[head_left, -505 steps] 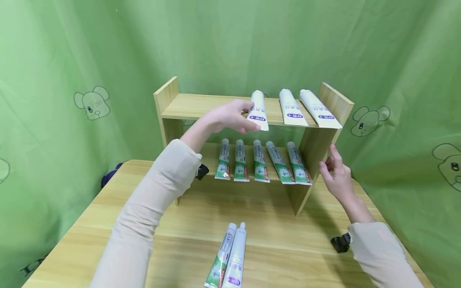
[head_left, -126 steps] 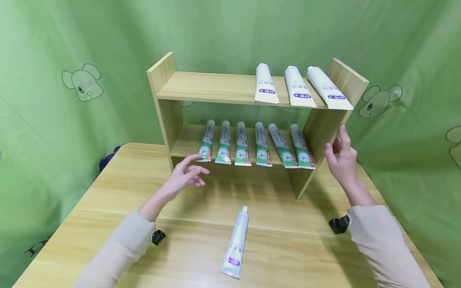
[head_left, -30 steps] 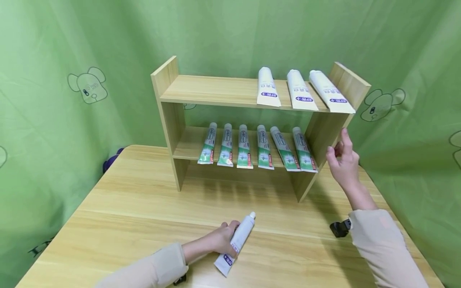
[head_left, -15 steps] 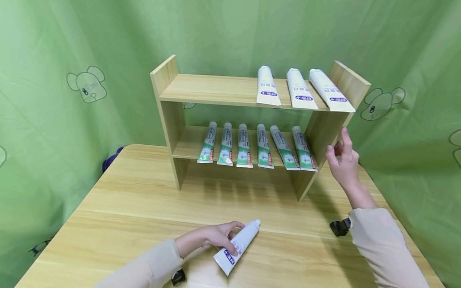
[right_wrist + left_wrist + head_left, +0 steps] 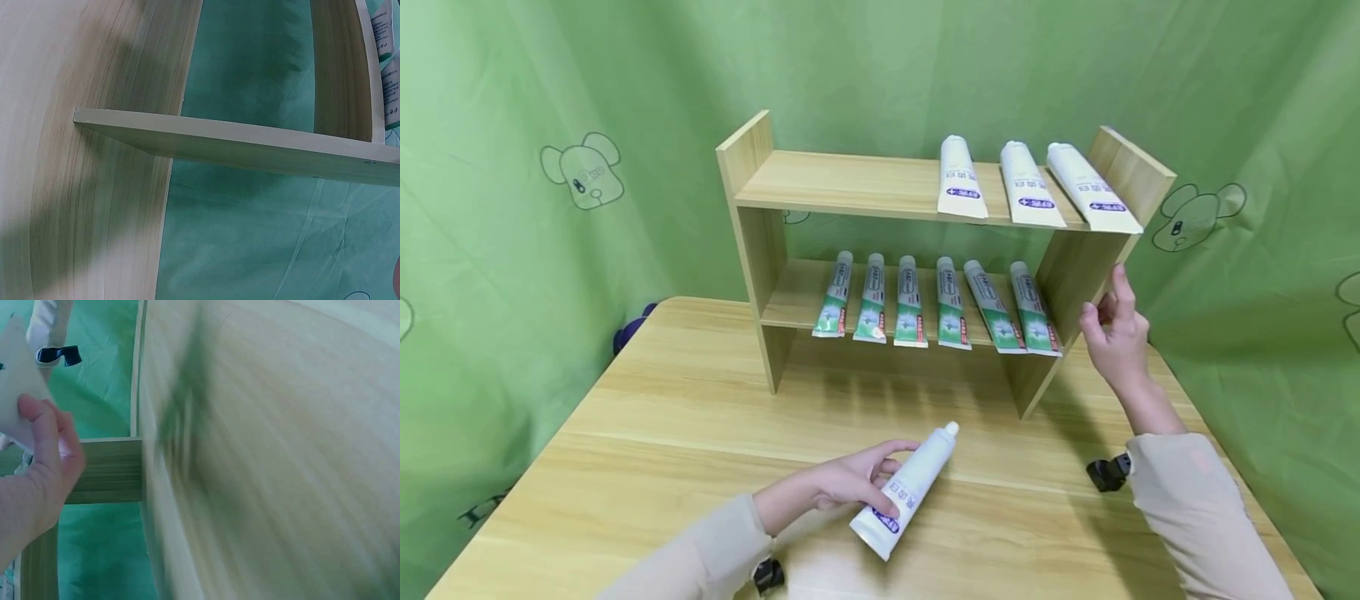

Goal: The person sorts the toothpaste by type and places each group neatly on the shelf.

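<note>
My left hand (image 5: 853, 483) grips a white toothpaste tube (image 5: 917, 471) with purple lettering, thumb across its front near the flat end. The tube is tilted, cap pointing up and right, above the table. In the left wrist view the fingers (image 5: 47, 434) pinch the white tube (image 5: 19, 387). My right hand (image 5: 1116, 342) touches the right side panel (image 5: 1067, 292) of a wooden shelf, index finger and thumb extended, other fingers bent. Several white tubes (image 5: 1030, 187) lie on the top board's right half; several green-and-white tubes (image 5: 910, 304) line the middle board.
The wooden shelf (image 5: 842, 179) stands at the back of the wooden table (image 5: 700, 433). A green curtain (image 5: 865, 67) hangs behind and at both sides. Something purple (image 5: 628, 333) shows past the table's left edge. The tubes' flat ends overhang the boards' front edges.
Earlier, more tubes lay on the table; a green-and-white one joined the middle row. My left hand has since taken the last white tube and raised it, tilting it rightward. The right hand stays.
</note>
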Tool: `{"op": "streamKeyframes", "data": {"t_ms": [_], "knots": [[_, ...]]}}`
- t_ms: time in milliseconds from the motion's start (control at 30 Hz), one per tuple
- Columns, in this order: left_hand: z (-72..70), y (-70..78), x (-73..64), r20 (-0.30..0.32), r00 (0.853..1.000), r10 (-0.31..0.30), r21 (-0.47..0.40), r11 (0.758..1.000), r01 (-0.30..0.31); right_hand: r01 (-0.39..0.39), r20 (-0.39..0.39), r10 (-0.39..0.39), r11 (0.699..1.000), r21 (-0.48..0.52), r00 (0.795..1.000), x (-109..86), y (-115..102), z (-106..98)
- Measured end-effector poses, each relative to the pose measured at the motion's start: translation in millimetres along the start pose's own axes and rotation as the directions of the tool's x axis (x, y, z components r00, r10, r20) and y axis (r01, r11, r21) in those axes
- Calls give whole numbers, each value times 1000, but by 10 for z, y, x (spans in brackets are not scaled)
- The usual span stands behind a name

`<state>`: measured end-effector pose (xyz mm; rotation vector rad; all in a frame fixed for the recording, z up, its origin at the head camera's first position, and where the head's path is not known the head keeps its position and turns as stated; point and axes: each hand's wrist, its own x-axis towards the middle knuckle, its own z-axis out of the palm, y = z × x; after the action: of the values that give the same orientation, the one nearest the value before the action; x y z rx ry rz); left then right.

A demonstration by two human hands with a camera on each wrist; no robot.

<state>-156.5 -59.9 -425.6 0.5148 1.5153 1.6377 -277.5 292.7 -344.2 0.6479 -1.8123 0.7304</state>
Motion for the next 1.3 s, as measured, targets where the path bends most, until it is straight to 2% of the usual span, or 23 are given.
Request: {"op": "streamKeyframes", "data": {"t_ms": [167,333,433,533,600,767,1000,1133,1300], "knots": [[-34,115,-51,60,992,107,-29,994,-105,2,4,-2,1000,-6,1000,1,0,-4],[-55,238,-103,111,975,193,-37,981,-190,5,4,-5,1000,-8,1000,11,-3,-3],[-43,332,-132,102,964,247,-46,969,-244,4,2,-4,1000,-9,1000,16,-4,-2],[-19,439,-169,46,947,319,-43,947,-317,0,2,0,1000,-6,1000,19,-6,-1],[-4,512,-193,-2,929,370,-39,928,-369,0,3,0,1000,-3,1000,17,-6,0],[17,702,-242,-110,871,479,-41,873,-485,0,-3,0,1000,-1,1000,23,1,2],[-33,1034,-304,-258,772,581,35,804,-593,4,9,-4,1000,0,1000,22,0,-5],[-94,1220,-340,-337,728,597,97,791,-604,10,17,-10,1000,-1,1000,8,-3,-9],[-155,1390,-351,-408,688,600,152,788,-597,20,19,-20,1000,-2,1000,3,9,-8]]}}
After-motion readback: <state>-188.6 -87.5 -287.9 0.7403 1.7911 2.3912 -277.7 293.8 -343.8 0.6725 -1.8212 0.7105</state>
